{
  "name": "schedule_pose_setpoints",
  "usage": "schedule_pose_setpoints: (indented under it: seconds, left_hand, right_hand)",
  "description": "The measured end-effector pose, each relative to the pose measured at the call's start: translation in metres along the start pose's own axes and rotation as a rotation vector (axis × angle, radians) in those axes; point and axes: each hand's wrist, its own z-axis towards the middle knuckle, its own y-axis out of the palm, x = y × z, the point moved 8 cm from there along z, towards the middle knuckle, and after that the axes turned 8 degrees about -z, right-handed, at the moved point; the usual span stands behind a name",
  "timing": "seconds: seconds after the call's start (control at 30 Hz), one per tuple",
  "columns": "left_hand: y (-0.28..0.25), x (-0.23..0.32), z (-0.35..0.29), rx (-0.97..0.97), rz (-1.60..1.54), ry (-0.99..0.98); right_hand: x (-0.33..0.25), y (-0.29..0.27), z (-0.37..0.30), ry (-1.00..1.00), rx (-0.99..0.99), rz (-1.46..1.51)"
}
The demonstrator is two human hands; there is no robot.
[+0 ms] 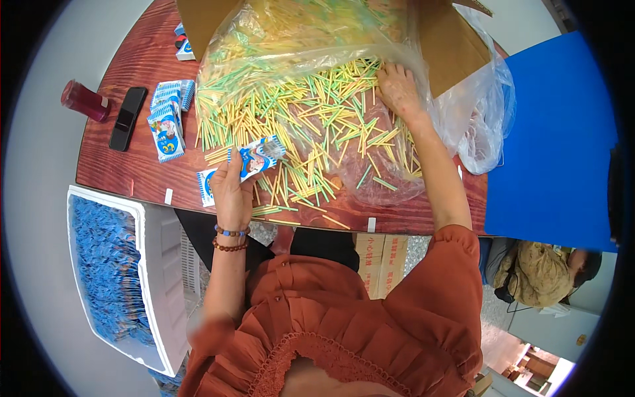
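Note:
My left hand (231,188) is closed around a blue-and-white packet (256,159) near the table's front edge. The packet tilts up to the right, and its upper end looks unsealed. Part of it is hidden behind my fingers. A big heap of thin yellow and green sticks (311,99) spreads over the table, partly inside a clear plastic bag (264,53). At the heap's right side, my right hand (400,92) lies palm down on the sticks, its fingers stretched out. I see no stick gripped in it, though its palm is hidden.
Left of the heap lie more packets (167,126), a black phone (127,119) and a red-lidded jar (86,100). A cardboard box (456,49) stands behind the bag. A white foam box (142,231) full of blue packets is at lower left. A blue board (555,145) is at right.

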Motion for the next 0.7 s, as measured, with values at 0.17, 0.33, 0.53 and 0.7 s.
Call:
schedule_pose_setpoints:
  seconds: [0.17, 0.33, 0.53, 0.7]
  left_hand:
    - [-0.01, 0.0, 0.004, -0.027, -0.019, 0.007]
    - [-0.013, -0.002, 0.002, -0.018, -0.033, 0.005]
    - [-0.008, -0.001, 0.002, -0.034, -0.051, 0.002]
    - [-0.008, -0.006, 0.003, -0.027, -0.054, 0.002]
  right_hand:
    - [0.001, 0.017, 0.003, -0.026, -0.017, -0.108]
    - [0.009, 0.016, 0.0, -0.033, -0.09, 0.027]
    - [0.015, 0.016, -0.01, 0.071, -0.125, 0.291]
    - [0.02, 0.017, -0.011, 0.183, -0.222, 0.419]
